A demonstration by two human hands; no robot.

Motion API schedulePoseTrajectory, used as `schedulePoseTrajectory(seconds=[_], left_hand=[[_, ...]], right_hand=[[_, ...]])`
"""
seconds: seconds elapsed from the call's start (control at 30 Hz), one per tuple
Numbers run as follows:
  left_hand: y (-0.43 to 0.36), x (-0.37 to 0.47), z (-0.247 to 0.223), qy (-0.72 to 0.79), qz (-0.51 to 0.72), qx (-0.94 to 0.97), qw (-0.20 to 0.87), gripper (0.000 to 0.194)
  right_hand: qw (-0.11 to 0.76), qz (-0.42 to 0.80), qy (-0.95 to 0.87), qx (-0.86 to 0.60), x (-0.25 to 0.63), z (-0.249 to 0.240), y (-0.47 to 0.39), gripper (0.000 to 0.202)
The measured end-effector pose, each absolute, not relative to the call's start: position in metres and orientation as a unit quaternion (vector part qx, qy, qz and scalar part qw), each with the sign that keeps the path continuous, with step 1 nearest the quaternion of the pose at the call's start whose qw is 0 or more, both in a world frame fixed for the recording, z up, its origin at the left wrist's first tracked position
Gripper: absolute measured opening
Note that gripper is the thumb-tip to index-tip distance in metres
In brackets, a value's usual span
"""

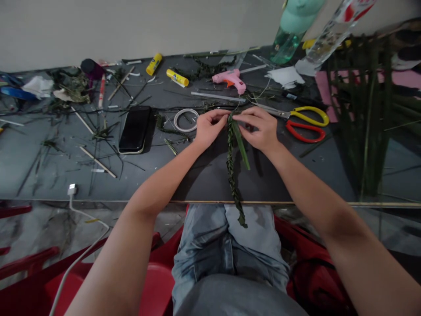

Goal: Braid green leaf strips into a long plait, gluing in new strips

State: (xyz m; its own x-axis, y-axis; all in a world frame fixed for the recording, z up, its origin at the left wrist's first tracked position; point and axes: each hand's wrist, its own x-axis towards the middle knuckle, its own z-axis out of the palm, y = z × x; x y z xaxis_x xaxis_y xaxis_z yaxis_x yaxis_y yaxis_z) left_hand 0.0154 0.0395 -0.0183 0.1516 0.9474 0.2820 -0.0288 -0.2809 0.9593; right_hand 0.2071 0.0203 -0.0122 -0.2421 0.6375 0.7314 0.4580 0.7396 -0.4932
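Note:
A dark green braided leaf strand (230,164) hangs from between my hands, its lower end drooping past the table edge above my lap. My left hand (210,126) pinches the top of the braid between thumb and fingertips. From the right, my right hand (259,128) closes its thumb and fingers at the same top end. A flat green leaf strip (242,148) slants down from there beside the braid. My fingertips partly hide how the strands cross. Behind my right hand lie scissors (304,118) with one yellow and one red handle.
Left of my hands are a phone (135,130) and a white ring-shaped roll (186,120). A pink glue gun (230,80), yellow glue sticks (177,78) and leaf scraps lie behind. Bottles (292,33) stand at the back right, near long green leaves (365,118). A white cable (80,259) hangs over the front edge.

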Motion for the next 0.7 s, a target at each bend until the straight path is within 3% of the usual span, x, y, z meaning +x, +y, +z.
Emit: schedulePoseTrajectory(seconds=[0.27, 0.47, 0.7], left_hand=[[0.049, 0.008, -0.019, 0.382, 0.490, 0.557, 0.551, 0.041], [0.050, 0.002, -0.018, 0.366, 0.432, 0.570, 0.595, 0.048], [0.052, -0.002, -0.015, 0.319, 0.435, 0.561, 0.628, 0.023]], right_hand=[[0.534, 0.081, -0.775, -0.327, 0.207, -0.016, 0.025, 0.023], [0.525, 0.151, -0.764, -0.344, 0.206, -0.013, 0.025, 0.021], [0.549, 0.249, -0.710, -0.364, 0.205, -0.025, 0.035, 0.040]])
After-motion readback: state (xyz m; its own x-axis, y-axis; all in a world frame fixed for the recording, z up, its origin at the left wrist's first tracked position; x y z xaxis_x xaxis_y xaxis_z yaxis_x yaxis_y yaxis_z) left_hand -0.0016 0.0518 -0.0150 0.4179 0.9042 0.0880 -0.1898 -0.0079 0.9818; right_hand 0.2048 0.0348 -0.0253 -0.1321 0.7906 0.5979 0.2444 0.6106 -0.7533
